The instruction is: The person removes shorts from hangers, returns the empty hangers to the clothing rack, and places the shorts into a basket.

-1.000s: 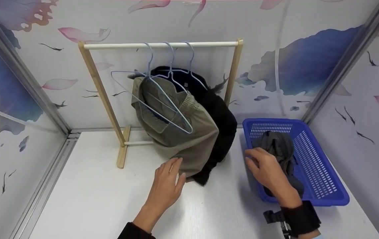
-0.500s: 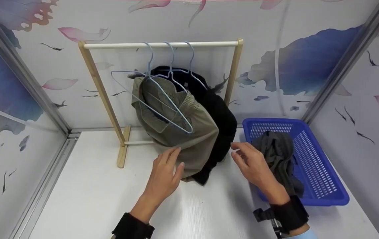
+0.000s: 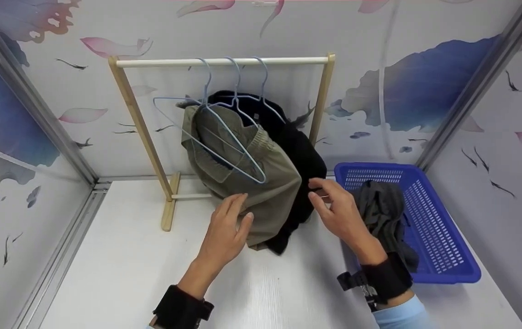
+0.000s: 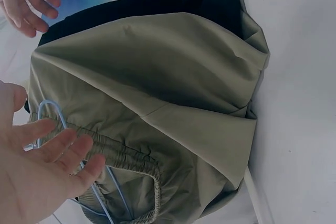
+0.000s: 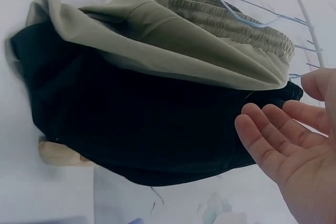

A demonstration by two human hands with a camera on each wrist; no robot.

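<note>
Khaki elastic-waist pants (image 3: 272, 196) hang on the rack, with a black garment (image 3: 308, 157) behind them. Three light blue hangers hook over the rail; the front hanger (image 3: 205, 89) slants across the pants' waist. My left hand (image 3: 223, 233) is held before the lower part of the pants, fingers extended and nothing in it. To the right, my right hand (image 3: 340, 212) is beside the black garment, its fingers slightly bent and holding nothing. In the right wrist view, the fingertips overlap the edge of the black garment (image 5: 136, 124); I cannot tell if they touch.
The rack has a white rail (image 3: 160, 63) and wooden legs (image 3: 139, 123). At the right, a blue perforated basket (image 3: 445, 219) contains a dark grey garment (image 3: 382, 201). White panels with a floral print stand behind and at both sides of the white table (image 3: 119, 274).
My right hand has moved left and away from me, from over the basket's edge to beside the hanging clothes. The left hand has shifted slightly farther forward. The clothes look unchanged.
</note>
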